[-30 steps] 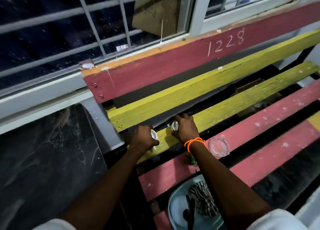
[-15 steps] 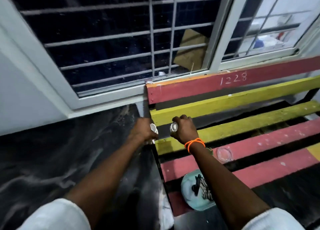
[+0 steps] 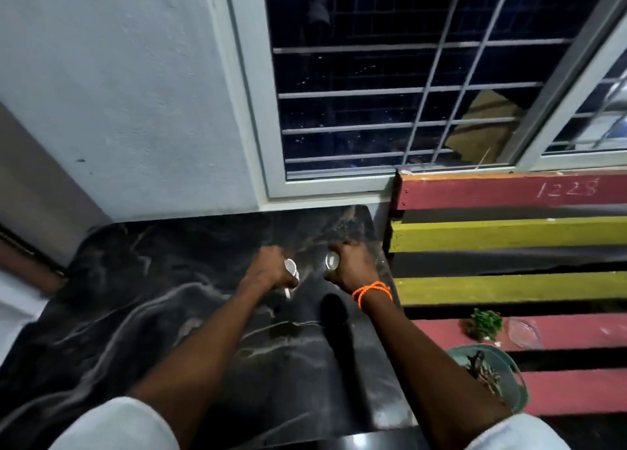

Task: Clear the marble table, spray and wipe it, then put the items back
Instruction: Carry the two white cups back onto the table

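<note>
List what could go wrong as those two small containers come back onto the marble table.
1. The left hand and right hand each hold a small container over hard marble table; a slip could chip or spill one.
2. The right hand works close to the table's right edge, so a container set there might tip into the gap beside the bench.

Dim, cool indoor light; window (image 3: pixel 390 76) black. Faint sheen on marble table (image 3: pixel 169 314). Motion blur throughout; wide-angle bending at edges.

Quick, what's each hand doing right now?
Left hand: closed around a small white cup.
Right hand: closed around a small metal cup.
</note>
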